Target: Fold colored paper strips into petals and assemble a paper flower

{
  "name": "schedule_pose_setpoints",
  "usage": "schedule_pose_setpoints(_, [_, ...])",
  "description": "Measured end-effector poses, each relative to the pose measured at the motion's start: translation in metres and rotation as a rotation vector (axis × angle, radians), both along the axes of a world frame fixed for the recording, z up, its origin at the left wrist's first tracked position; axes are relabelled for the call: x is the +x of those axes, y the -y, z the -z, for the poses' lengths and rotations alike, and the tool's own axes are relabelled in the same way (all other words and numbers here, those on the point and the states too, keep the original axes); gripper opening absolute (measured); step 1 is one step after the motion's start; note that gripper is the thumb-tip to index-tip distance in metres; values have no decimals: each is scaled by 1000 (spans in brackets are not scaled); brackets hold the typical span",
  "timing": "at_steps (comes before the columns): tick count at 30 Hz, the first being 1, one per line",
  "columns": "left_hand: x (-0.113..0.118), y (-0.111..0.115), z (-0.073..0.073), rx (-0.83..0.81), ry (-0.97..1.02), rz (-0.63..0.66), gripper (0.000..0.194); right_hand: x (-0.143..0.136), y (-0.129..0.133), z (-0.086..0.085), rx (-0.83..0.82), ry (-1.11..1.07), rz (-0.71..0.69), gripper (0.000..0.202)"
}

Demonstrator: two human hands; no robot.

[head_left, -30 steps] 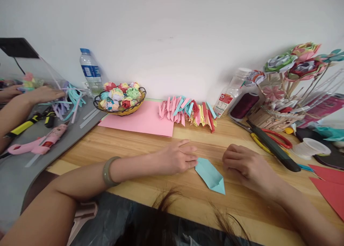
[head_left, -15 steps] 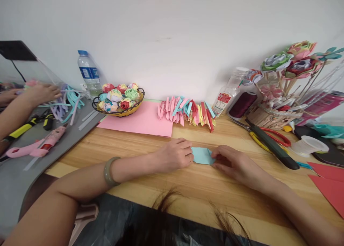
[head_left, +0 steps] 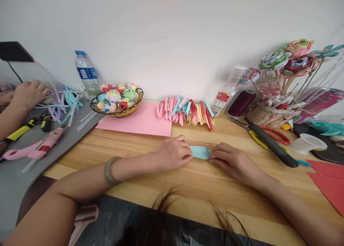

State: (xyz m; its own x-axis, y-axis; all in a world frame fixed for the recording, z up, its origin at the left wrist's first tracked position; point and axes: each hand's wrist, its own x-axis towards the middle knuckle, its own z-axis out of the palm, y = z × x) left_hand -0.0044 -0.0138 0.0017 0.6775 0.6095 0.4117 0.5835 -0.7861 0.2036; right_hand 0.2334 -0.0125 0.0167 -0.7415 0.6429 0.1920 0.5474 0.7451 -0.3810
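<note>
A folded piece of blue paper (head_left: 200,152) is held between two bare hands, low over or on the wooden table (head_left: 150,181); whether it is lifted at all cannot be told. With the paper taken as the dial's centre and twelve toward the wall, its nine o'clock end is pinched by the left hand (head_left: 174,153), whose fingers are curled nearly closed. Its three o'clock end is gripped by the right hand (head_left: 231,160), with thumb and fingers drawn together and only a narrow gap showing.

The step in hand is judged to be the folding or creasing of this narrow strip. For the next move, both ends would need to be kept level and the edges matched, with even pressure applied along the crease.

Between eleven and twelve o'clock, a row of folded paper pieces (head_left: 185,110) is laid out, partly overlapped with a pink sheet (head_left: 139,126) at ten. Near three o'clock a dark-handled tool (head_left: 274,145) is seen, and beyond it, toward four, red paper (head_left: 325,188).
</note>
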Motion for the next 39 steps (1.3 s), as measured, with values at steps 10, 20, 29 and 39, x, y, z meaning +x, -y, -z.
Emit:
schedule_pose_setpoints(10, [6, 3, -8, -312, 88, -211, 9, -10, 3, 1, -233, -58, 290, 20])
schedule_pose_setpoints(20, [12, 2, -8, -331, 52, -305, 12, -19, 5, 1, -105, 60, 381, 18])
schedule_pose_setpoints(29, [15, 0, -5, -341, 47, -328, 11, -24, 7, -2, -75, 145, 415, 15])
schedule_pose_setpoints(39, [15, 1, -6, -324, -18, -325, 10, -22, 6, 0, -94, 118, 417, 9])
